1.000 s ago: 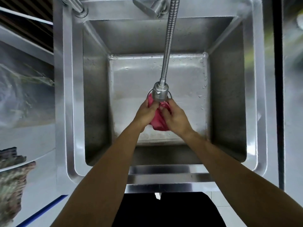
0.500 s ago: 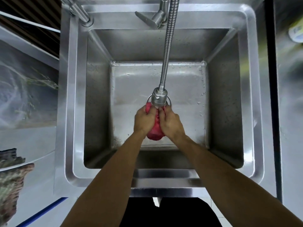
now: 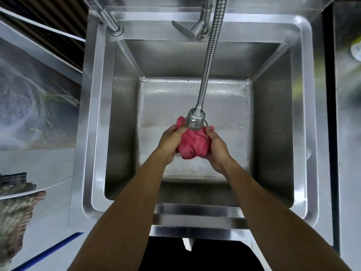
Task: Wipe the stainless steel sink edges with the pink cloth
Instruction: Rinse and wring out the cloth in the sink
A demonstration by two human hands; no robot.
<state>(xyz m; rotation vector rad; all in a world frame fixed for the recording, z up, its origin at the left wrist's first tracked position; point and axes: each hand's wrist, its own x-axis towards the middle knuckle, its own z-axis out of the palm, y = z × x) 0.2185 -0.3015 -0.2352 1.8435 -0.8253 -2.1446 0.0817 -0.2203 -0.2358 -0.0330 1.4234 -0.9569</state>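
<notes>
A bunched pink cloth (image 3: 193, 144) is held over the middle of the deep stainless steel sink (image 3: 96, 118), just under the spray head (image 3: 195, 120) of a flexible metal hose. My left hand (image 3: 171, 142) grips the cloth's left side. My right hand (image 3: 215, 148) grips its right side. Both hands are closed on the wad, with a little cloth showing above each thumb. The sink's flat rim runs around all sides; the front edge (image 3: 197, 216) lies between my forearms.
A tap lever (image 3: 188, 30) and hose (image 3: 210, 61) rise from the back rim, and a second pipe (image 3: 109, 20) stands at the back left. A steel counter (image 3: 347, 133) adjoins on the right. A pale surface and a woven basket (image 3: 13, 218) lie to the left.
My hands have spread slightly apart, so more of the pink cloth shows between them. The cloth stays under the spray head. The view has shifted a little.
</notes>
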